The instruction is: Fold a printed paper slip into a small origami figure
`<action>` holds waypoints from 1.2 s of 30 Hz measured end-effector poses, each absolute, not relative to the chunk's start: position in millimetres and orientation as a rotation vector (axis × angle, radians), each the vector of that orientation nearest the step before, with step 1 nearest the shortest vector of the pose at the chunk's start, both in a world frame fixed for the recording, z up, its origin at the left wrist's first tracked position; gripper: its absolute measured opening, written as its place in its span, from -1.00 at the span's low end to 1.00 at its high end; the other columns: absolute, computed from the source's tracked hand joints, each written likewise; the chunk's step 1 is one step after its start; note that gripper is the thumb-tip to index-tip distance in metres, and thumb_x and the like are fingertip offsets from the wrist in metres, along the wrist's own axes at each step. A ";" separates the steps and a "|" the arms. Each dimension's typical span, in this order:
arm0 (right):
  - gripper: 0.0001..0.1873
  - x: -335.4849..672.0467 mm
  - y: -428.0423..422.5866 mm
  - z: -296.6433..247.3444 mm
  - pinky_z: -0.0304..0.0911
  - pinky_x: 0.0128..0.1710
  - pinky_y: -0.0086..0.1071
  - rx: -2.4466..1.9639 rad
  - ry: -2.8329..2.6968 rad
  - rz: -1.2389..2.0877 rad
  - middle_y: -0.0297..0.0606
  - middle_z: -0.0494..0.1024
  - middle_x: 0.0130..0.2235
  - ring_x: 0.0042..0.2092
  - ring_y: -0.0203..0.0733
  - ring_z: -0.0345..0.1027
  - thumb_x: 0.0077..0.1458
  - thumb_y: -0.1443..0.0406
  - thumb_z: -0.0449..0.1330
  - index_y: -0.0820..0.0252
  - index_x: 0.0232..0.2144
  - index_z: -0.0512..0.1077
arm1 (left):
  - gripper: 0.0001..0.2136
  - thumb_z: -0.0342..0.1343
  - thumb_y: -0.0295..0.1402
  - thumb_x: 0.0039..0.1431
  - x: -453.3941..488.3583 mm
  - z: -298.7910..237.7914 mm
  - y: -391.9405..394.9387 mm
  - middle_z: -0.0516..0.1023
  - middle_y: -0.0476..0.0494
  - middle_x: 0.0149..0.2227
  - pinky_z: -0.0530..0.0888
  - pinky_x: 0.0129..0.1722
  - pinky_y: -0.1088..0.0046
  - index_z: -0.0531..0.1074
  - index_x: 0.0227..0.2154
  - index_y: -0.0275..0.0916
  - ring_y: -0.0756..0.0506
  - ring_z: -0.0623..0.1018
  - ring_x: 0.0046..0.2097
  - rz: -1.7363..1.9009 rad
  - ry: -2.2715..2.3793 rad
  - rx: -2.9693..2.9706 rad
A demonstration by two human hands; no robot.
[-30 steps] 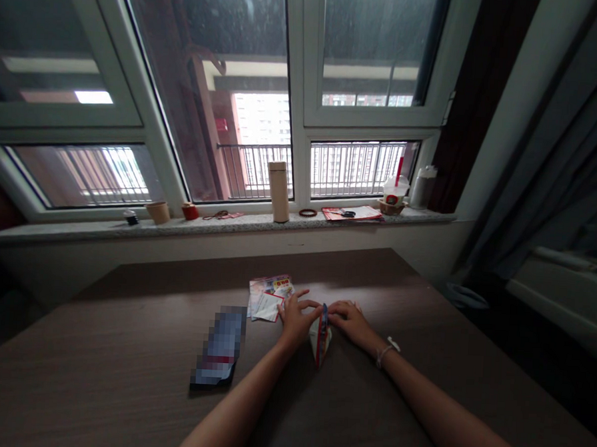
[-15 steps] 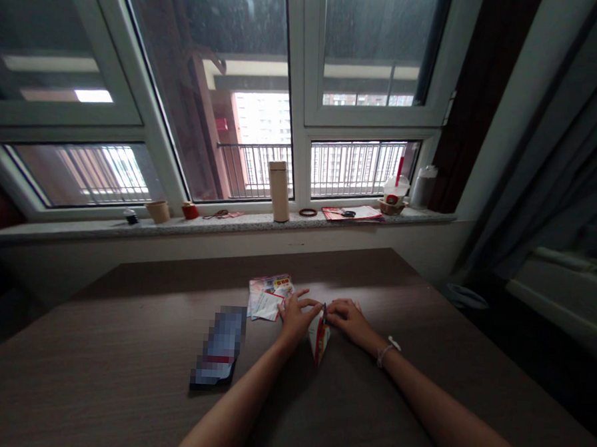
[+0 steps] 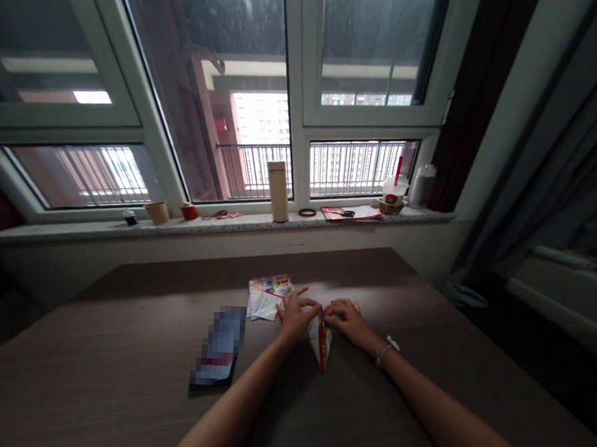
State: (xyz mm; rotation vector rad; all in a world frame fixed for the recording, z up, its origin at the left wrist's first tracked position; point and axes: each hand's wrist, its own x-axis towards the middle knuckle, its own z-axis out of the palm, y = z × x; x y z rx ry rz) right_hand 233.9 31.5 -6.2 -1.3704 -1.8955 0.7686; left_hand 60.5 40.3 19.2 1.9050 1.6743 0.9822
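Both hands meet at the middle of a dark wooden table (image 3: 120, 374). My left hand (image 3: 295, 315) and my right hand (image 3: 347, 319) pinch the top of a folded piece of printed paper (image 3: 321, 343), white with red and blue, which points down toward me like a narrow triangle. Fingers of both hands are curled on its upper edge. A white band sits on my right wrist.
Printed leaflets (image 3: 268, 295) lie just beyond my left hand. A dark phone (image 3: 220, 346) rests to the left. On the windowsill stand a tall beige flask (image 3: 279, 190), a paper cup (image 3: 157, 211), a small red pot (image 3: 190, 211), a drink cup with straw (image 3: 394, 190) and papers (image 3: 352, 213).
The hands have shifted only slightly on the folded paper; its lower tip has swung a little to the right. Nothing else moved.
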 end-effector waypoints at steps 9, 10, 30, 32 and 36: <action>-0.76 233.5 29.1 -2.0 -0.59 0.22 0.16 -1.360 -1.914 0.773 -0.24 0.51 -0.06 0.15 0.01 0.13 0.05 0.10 0.15 0.03 -0.34 0.55 | -0.94 0.20 -0.34 0.05 59.3 20.8 38.0 0.31 -0.09 0.20 -0.04 0.22 -0.16 0.55 -0.48 -0.15 -0.26 0.18 0.25 1.018 1.658 1.940; -0.76 233.6 28.9 -1.6 -0.58 0.22 0.16 -1.360 -1.910 0.776 -0.23 0.51 -0.05 0.14 0.00 0.14 0.05 0.10 0.14 0.03 -0.33 0.55 | -0.94 0.19 -0.33 0.05 59.0 20.2 38.2 0.31 -0.09 0.20 -0.04 0.22 -0.17 0.55 -0.47 -0.14 -0.27 0.18 0.25 1.022 1.650 1.943; -0.71 234.1 33.1 -7.0 -0.27 0.22 -0.03 -1.362 -1.836 0.712 -0.25 0.54 -0.15 0.05 -0.03 0.22 0.05 0.07 0.12 0.09 -0.37 0.54 | -0.92 0.21 -0.25 0.07 55.0 13.8 40.8 0.32 -0.06 0.19 -0.19 0.21 -0.24 0.58 -0.44 -0.07 -0.27 0.15 0.26 0.954 1.706 1.931; -0.69 234.6 33.6 -7.1 -0.10 0.16 -0.15 -1.364 -1.838 0.662 -0.24 0.54 -0.18 0.02 -0.05 0.23 0.06 0.07 0.11 0.12 -0.36 0.54 | -0.93 0.23 -0.26 0.05 54.5 12.8 40.4 0.32 -0.05 0.19 -0.21 0.20 -0.27 0.58 -0.47 -0.07 -0.27 0.14 0.27 0.922 1.714 1.961; -0.72 233.5 33.2 -7.4 0.00 0.11 -0.25 -1.406 -1.846 0.552 -0.24 0.52 -0.19 0.02 -0.09 0.21 0.09 0.11 0.11 0.14 -0.35 0.52 | -0.95 0.23 -0.27 0.05 55.2 10.2 39.6 0.32 -0.04 0.18 -0.22 0.19 -0.29 0.58 -0.45 -0.04 -0.27 0.14 0.26 0.880 1.744 2.041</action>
